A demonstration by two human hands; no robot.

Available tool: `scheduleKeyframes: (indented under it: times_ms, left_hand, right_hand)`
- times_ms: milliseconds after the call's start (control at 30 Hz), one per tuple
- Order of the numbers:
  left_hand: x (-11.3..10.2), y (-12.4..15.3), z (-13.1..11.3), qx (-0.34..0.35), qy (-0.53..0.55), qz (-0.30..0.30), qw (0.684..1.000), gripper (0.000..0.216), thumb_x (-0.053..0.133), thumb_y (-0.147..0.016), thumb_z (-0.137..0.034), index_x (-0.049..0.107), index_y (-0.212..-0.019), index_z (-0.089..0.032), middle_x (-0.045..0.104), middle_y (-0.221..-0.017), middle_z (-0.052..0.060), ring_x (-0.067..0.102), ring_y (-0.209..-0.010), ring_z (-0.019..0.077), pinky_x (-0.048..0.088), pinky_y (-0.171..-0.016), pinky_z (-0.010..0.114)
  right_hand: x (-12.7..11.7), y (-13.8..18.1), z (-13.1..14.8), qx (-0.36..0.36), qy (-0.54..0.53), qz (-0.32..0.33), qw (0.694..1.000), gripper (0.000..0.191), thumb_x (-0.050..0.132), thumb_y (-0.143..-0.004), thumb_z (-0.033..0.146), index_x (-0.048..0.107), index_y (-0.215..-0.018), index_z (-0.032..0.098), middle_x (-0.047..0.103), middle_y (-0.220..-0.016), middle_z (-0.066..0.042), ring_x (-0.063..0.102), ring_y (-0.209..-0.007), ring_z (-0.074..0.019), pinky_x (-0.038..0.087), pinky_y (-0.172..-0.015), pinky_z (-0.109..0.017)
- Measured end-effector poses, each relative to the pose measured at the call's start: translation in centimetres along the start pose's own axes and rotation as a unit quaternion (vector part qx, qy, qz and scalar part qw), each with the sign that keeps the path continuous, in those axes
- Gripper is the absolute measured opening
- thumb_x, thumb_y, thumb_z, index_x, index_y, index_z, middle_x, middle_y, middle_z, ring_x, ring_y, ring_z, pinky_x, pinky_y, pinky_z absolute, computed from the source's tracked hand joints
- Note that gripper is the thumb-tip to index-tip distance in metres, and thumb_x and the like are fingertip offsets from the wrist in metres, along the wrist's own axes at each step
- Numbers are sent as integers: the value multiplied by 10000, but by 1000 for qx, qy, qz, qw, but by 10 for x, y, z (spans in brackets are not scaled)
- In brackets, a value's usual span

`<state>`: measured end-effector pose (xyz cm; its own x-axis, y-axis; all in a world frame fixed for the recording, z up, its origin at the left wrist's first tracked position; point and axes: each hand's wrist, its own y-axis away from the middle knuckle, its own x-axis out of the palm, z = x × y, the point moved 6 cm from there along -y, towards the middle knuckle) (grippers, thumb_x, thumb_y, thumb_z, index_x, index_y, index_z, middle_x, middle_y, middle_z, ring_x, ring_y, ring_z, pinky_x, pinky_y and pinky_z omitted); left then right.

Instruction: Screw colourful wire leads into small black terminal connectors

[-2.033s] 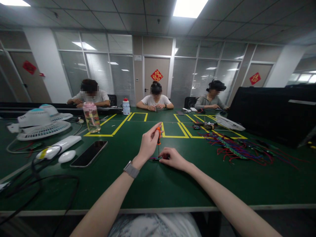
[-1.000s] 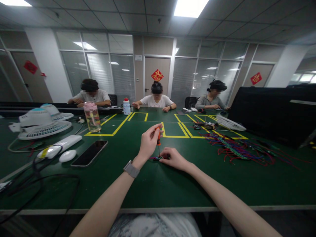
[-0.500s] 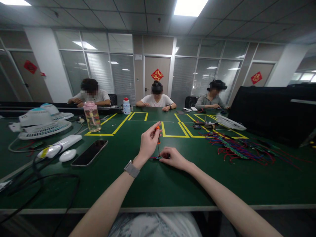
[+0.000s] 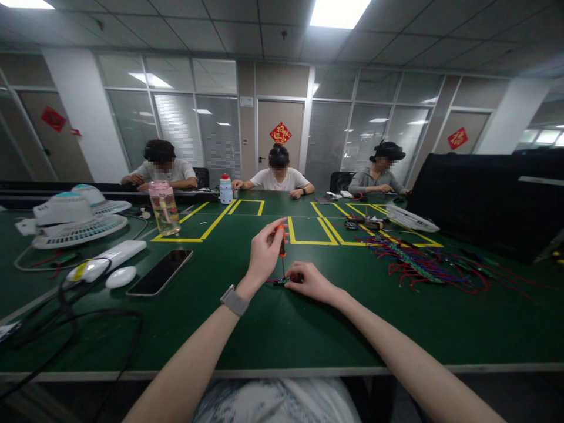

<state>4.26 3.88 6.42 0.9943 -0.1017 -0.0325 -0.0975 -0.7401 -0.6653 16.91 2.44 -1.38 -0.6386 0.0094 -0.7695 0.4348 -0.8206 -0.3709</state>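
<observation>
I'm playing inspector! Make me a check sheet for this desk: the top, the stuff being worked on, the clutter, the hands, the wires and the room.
Surface: green table, marked with yellow tape.
Job's things: orange-and-black screwdriver, nearly upright, tip down at a small circuit board; exact contact too small to tell.
Clutter: phone, pink-lidded bottle and white fans on the left; heap of wired boards on the right.
Hands: left hand holds the screwdriver; right hand holds the circuit board at its right end.
Cables: black cables loop across the near left.
Surroundings: three people sit across the table; red sign on the door behind.
</observation>
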Motion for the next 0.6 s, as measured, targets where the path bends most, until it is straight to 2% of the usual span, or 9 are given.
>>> scheduleKeyframes:
  times_ms: [133,233,333,400,467,600]
  left_hand:
    - [-6,1,-9,50,-94,-39,994,195,645,-833,-331,714,-976,-218,579,-916,32,606,-818,136,520,-695,227]
    - [-9,1,-10,52,-115,-54,991,248,523,-911,-340,723,-1003,-226,546,-982,47,597,-891,141,515,-807,260]
    - [-7,0,-7,46,-66,-35,996,311,428,-944,-275,686,-1107,-219,584,-1140,67,593,-1054,166,505,-912,298]
    - [-3,0,-1,14,0,-17,1000,328,438,-939,-290,640,-1183,-204,605,-1216,81,628,-1036,180,551,-834,303]
    - [-2,1,2,-14,27,-17,999,338,499,-917,-316,624,-1204,-188,648,-1180,94,665,-959,182,568,-793,308]
    - [-6,2,-7,28,-54,-44,997,256,650,-828,-309,700,-1054,-200,668,-983,56,655,-860,154,548,-737,252]
  right_hand:
    - [0,0,0,4,5,3,1000,127,708,-756,189,732,-877,163,599,-765,-11,549,-670,-116,429,-633,-231]
    - [1,-1,0,6,8,5,1000,124,708,-754,186,733,-873,157,600,-767,-14,552,-676,-119,429,-636,-234]
    - [1,-1,-1,3,3,5,1000,123,709,-756,190,734,-871,156,596,-765,-11,546,-666,-114,426,-628,-230]
    - [1,-1,-1,3,0,3,1000,126,710,-755,190,734,-874,157,595,-764,-9,546,-665,-113,427,-630,-229]
    - [1,0,-1,3,-1,2,1000,130,711,-755,189,733,-878,156,596,-766,-9,550,-670,-113,429,-639,-230]
    - [1,0,-1,7,2,3,1000,133,712,-754,191,733,-879,153,597,-768,-11,549,-669,-114,428,-637,-231]
